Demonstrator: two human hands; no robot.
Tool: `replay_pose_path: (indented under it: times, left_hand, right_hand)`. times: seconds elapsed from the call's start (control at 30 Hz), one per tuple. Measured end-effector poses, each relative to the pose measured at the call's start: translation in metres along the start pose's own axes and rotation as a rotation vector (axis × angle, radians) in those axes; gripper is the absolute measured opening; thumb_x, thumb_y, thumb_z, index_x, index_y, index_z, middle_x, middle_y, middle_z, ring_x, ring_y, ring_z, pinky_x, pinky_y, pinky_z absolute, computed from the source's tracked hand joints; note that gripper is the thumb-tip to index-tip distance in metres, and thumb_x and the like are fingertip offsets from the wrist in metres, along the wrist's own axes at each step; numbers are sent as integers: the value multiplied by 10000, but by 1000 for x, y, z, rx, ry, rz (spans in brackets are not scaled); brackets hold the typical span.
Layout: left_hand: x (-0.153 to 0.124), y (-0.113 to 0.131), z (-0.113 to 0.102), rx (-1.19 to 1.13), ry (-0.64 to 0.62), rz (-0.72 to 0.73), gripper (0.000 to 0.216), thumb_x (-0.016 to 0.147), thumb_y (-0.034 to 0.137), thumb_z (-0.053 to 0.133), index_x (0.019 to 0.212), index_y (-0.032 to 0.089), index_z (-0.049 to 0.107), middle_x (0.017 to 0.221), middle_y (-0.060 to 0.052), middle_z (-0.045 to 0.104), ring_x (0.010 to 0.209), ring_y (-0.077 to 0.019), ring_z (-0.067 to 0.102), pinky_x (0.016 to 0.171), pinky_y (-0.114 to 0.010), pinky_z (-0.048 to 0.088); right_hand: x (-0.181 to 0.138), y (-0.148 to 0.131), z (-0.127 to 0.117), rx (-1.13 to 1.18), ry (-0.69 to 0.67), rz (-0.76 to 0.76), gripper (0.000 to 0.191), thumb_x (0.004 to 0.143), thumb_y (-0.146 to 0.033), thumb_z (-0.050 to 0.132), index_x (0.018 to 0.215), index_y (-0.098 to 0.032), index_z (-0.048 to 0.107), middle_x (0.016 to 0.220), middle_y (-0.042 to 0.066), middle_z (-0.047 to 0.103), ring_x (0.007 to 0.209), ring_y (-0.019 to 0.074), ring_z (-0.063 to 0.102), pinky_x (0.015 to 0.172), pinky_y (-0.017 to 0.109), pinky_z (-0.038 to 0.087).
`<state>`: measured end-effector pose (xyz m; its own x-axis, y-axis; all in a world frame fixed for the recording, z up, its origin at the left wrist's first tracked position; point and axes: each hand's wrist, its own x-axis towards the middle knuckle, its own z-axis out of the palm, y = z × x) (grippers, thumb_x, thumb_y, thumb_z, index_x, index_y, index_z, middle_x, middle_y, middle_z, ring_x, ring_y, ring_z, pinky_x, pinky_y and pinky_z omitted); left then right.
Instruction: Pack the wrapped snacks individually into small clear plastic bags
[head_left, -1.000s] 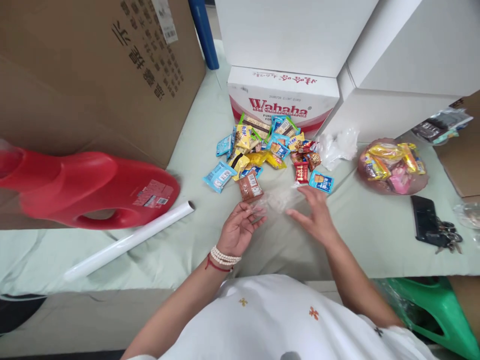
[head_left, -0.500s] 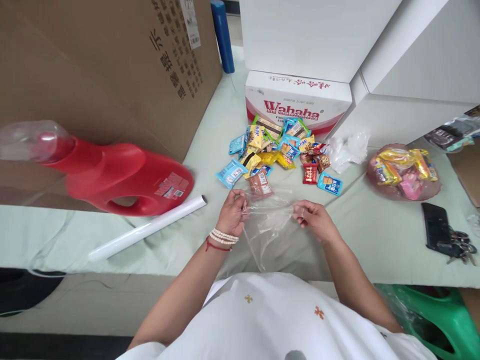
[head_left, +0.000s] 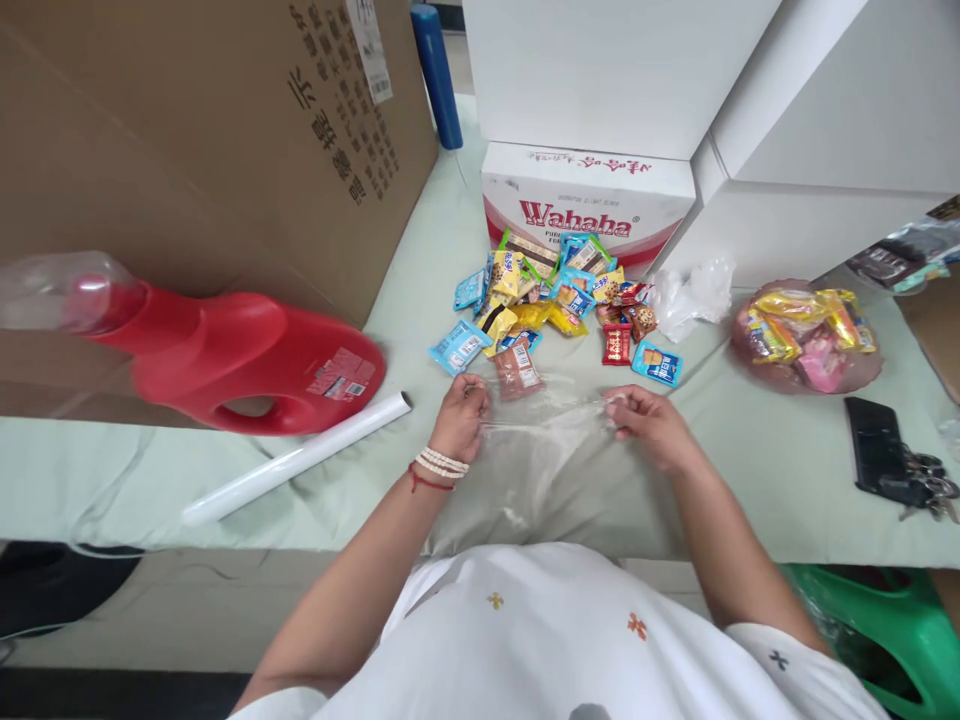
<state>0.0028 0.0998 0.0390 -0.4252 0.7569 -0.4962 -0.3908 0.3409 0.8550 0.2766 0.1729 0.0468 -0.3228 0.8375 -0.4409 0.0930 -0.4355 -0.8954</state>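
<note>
A clear plastic bag (head_left: 547,450) is stretched between my two hands over the pale green cloth (head_left: 750,470). My left hand (head_left: 461,415), with bead bracelets at the wrist, pinches the bag's left top edge. My right hand (head_left: 649,425) pinches its right top edge. Just beyond the bag lies a pile of small snack packets (head_left: 555,300), blue, yellow and red. A brown packet (head_left: 517,368) is closest to my left hand.
A red detergent jug (head_left: 225,355) lies on its side at left, with a white roll (head_left: 296,460) beside it. A Wahaha carton (head_left: 589,205), white boxes and a large cardboard box stand behind. A filled bag of snacks (head_left: 806,335), a phone (head_left: 874,445) and keys (head_left: 930,485) lie at right.
My hands took hold of the clear bag, lifted it and pulled its top edge taut between them. My right hand has moved a little further right.
</note>
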Motion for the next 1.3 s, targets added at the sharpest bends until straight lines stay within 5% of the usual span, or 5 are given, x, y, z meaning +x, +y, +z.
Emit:
replay_pose_path:
  times: [0.3, 0.7, 0.9, 1.13, 1.3]
  left_hand:
    - [-7, -2, -5, 456, 374, 654, 207, 843, 248, 660, 1043, 223, 612, 1091, -80, 622, 1053, -246, 579, 950, -387, 470]
    - [-21, -55, -31, 1317, -482, 719, 692, 900, 361, 659, 1554, 282, 445, 1654, -176, 385, 1538, -377, 333, 1219, -710, 26]
    - [-37, -49, -47, 1409, -657, 720, 718, 858, 259, 628, 1550, 296, 440, 1706, -126, 290, 1567, -359, 276, 1225, -708, 57]
    - [-51, -61, -31, 1306, -451, 788, 543, 949, 224, 466, 1492, 215, 483, 1658, -158, 383, 1521, -284, 384, 1244, -642, 134]
    - [-55, -77, -21, 1434, -292, 862, 477, 1036, 329, 447, 1504, 269, 514, 1647, -125, 413, 1508, -301, 403, 1243, -614, 170]
  right_hand:
    - [39, -26, -42, 61, 104, -88, 629, 603, -441, 942, 1147, -269, 677, 879, -1, 715, 863, 190, 672, 714, 313, 579]
    - [32, -10, -73, 70, 100, 57, 641, 580, -329, 889, 1161, -248, 630, 765, -42, 625, 583, 134, 611, 529, 263, 519]
    - [11, -25, -89, -705, 648, -438, 390, 847, -345, 699, 1189, -164, 657, 920, 76, 663, 796, 208, 639, 751, 372, 573]
    - [-36, 11, -22, -1131, -267, -789, 240, 993, -302, 568, 1151, -227, 733, 1340, 144, 651, 1277, 297, 575, 1048, 480, 505]
    - [-12, -21, -18, -1144, -32, -684, 335, 1051, -358, 449, 1047, -195, 742, 1045, 123, 742, 1029, 266, 663, 958, 416, 506]
